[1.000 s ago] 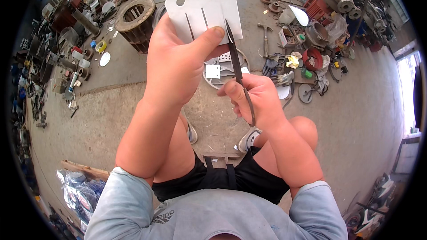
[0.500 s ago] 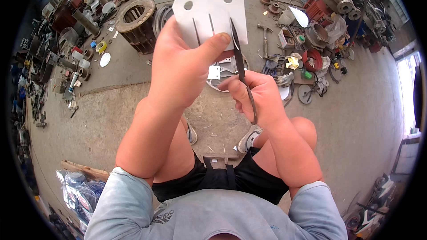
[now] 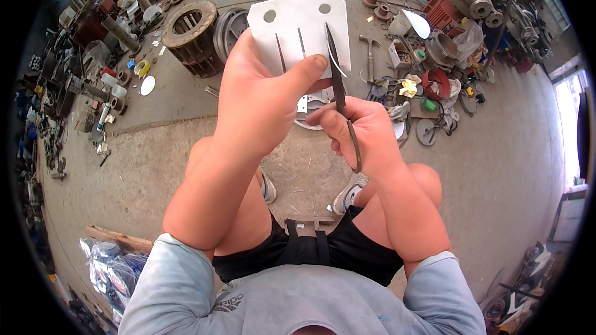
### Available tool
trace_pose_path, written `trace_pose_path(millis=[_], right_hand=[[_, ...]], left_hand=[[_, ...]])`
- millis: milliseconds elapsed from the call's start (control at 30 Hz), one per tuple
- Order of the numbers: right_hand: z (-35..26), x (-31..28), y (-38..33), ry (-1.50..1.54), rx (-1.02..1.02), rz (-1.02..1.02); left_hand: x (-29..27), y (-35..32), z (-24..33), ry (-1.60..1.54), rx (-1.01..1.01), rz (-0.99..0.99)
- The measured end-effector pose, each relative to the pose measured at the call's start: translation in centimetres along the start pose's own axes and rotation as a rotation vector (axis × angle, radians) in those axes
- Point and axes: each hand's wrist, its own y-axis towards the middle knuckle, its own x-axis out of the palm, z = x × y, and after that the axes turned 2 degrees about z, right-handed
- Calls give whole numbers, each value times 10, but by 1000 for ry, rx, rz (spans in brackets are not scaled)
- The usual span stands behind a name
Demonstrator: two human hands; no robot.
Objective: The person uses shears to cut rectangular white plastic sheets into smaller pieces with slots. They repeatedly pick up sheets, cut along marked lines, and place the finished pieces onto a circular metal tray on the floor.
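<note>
My left hand [image 3: 257, 108] holds the white sheet [image 3: 302, 28] up in front of me, thumb pressed across its lower edge, fingers pinching it from behind. My right hand [image 3: 360, 133] is closed around the handles of the dark scissors [image 3: 340, 96]; the blades run up into the sheet near its right side, points well inside the edge.

Progress, judged from the sheet: two round holes near the top corners; two narrow slits already run up from the lower edge, side by side. A third cut is in hand at the blades, with a thin curl of white lifting beside it. Whether more slits are wanted I cannot tell.

Surroundings: I sit above a concrete floor [image 3: 186, 149], knees apart. Beyond the sheet lie a rusty slotted rotor core [image 3: 189, 37], a claw hammer [image 3: 370, 53], a red housing [image 3: 437, 80] and scattered small parts. Nothing stands between blades and sheet; my left thumb lies just beside the cutting line.
</note>
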Motion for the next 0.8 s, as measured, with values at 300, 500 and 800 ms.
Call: trace_pose_path(millis=[300, 500, 800], right_hand=[[1, -2, -4, -18, 44, -26], [5, -1, -9, 5, -135, 254], [-2, -17, 12, -290, -633, 586]], left_hand=[[-5, 2, 0, -61, -31, -18], [-2, 5, -5, -23, 41, 29], [9, 3, -24, 312, -55, -76]])
